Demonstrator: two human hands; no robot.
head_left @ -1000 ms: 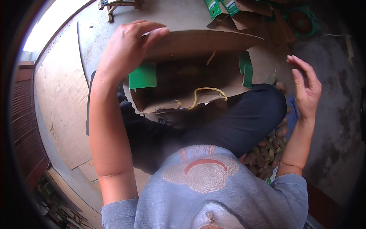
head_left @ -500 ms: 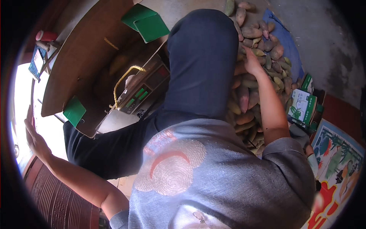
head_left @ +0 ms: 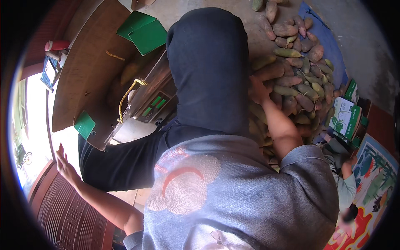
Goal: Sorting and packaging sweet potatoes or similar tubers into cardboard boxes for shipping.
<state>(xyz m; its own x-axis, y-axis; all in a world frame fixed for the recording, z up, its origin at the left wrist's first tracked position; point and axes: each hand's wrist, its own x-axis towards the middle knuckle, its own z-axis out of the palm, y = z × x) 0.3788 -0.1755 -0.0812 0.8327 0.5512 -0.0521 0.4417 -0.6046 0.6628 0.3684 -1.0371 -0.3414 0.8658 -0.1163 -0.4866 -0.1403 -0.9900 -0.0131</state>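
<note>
My left hand (head_left: 68, 168) is held out at the far left, fingers spread and nothing in it, beside a reddish-brown slatted panel with raised lettering (head_left: 68, 212). On the right, my right hand (head_left: 259, 91) reaches down to a heap of long root vegetables (head_left: 306, 89), pinkish-brown and green. Its fingers lie against the heap's near-left edge and are partly hidden by my dark-trousered knee (head_left: 210, 62), so whether they grip one cannot be made out. A large pinkish vegetable (head_left: 270, 71) is just beyond that hand.
Left of my knee stands an open cardboard box with green corner flaps (head_left: 89, 71) and a yellow rope handle (head_left: 127, 100). Beside it is a weighing scale (head_left: 156, 104). A blue sheet (head_left: 329, 50) lies under the heap. Green-and-white cartons (head_left: 346, 118) and another person (head_left: 343, 179) are at the right.
My right hand has moved nearer to me and left, from the middle of the heap to its edge by my knee. My left hand has dropped slightly; the whole view has shifted.
</note>
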